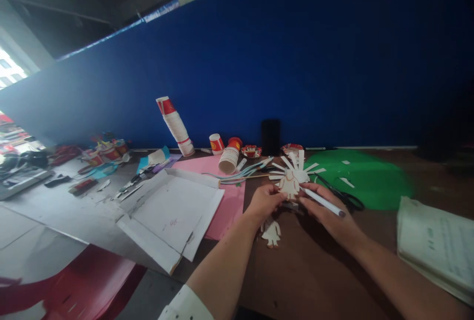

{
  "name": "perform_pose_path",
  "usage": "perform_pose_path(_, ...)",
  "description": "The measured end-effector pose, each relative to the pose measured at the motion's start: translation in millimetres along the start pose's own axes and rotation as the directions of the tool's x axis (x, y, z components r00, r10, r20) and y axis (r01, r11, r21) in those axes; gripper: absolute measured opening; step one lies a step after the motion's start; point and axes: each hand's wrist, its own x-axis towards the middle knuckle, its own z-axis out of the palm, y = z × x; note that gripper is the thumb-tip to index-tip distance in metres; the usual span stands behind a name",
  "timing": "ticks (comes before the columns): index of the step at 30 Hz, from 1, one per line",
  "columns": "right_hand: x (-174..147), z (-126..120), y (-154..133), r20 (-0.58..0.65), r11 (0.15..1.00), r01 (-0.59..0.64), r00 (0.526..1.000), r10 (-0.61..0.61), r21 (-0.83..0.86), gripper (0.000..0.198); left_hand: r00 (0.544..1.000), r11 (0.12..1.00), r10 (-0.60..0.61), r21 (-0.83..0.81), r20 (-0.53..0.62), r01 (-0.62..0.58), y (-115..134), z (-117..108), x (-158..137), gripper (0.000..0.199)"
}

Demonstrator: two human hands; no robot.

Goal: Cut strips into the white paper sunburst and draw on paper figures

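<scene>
My left hand pinches the left edge of a white paper doll cutout outlined in brown. On its other side, my right hand grips a white marker pen whose tip points at the cutout; the fingers are also close to the doll's lower right edge. A second paper doll lies on the brown table below my left hand. Just beyond the held doll sits a paper cup cut into spread white strips. Black scissors lie right of my right hand, partly hidden.
Left of my arms, a white box lid overlaps pink paper. Leaning stacked paper cups stand near the blue partition. Green paper and an open notebook lie at right; a red chair is at lower left.
</scene>
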Motion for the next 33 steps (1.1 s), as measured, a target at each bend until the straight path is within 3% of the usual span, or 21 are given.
perform_pose_path(11, 0.9, -3.5, -0.2, -0.05, 1.0, 0.009, 0.999, -0.008, 0.01, 0.045, 0.999, 0.993, 0.029, 0.112, 0.043, -0.034, 4.9, 0.0, -5.7, 0.011)
perform_pose_path(33, 5.1, -6.7, 5.8, -0.083, 0.994, 0.041, 0.995, -0.05, -0.105, 0.045, 0.998, 0.995, 0.023, 0.096, 0.058, -0.028, 1.1, 0.2, -4.4, 0.016)
